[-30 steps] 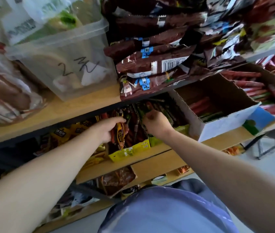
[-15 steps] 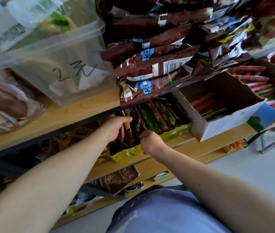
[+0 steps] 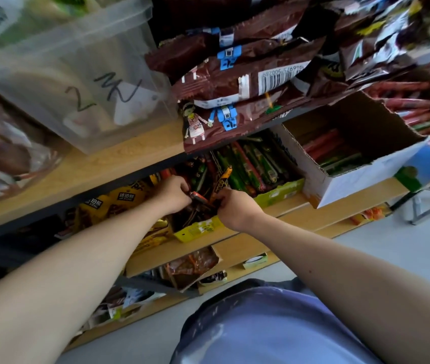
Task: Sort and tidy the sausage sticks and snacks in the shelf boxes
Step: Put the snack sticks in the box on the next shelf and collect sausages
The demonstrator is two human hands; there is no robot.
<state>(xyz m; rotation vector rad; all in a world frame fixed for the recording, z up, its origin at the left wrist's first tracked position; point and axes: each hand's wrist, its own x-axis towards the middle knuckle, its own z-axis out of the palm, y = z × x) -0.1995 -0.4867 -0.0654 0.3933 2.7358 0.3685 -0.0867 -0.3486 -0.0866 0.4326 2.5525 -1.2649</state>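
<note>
A yellow shelf box on the middle shelf holds dark sausage sticks. My left hand is closed on a red-tipped stick at the box's top. Touching it from the right, my right hand grips a yellow-orange stick that points up out of the box. A green box right next to it is packed with green and red sausage sticks. Yellow snack packs lie left of the yellow box.
A cut-open white carton with red and green sticks stands at the right. Brown snack bags overhang the upper shelf beside a clear plastic tub. Lower shelves hold more packets. Grey floor lies below.
Both hands have come together over the yellow box. The left hand has dropped and closed on a stick; the right hand has shifted slightly and holds a yellow-orange stick upright.
</note>
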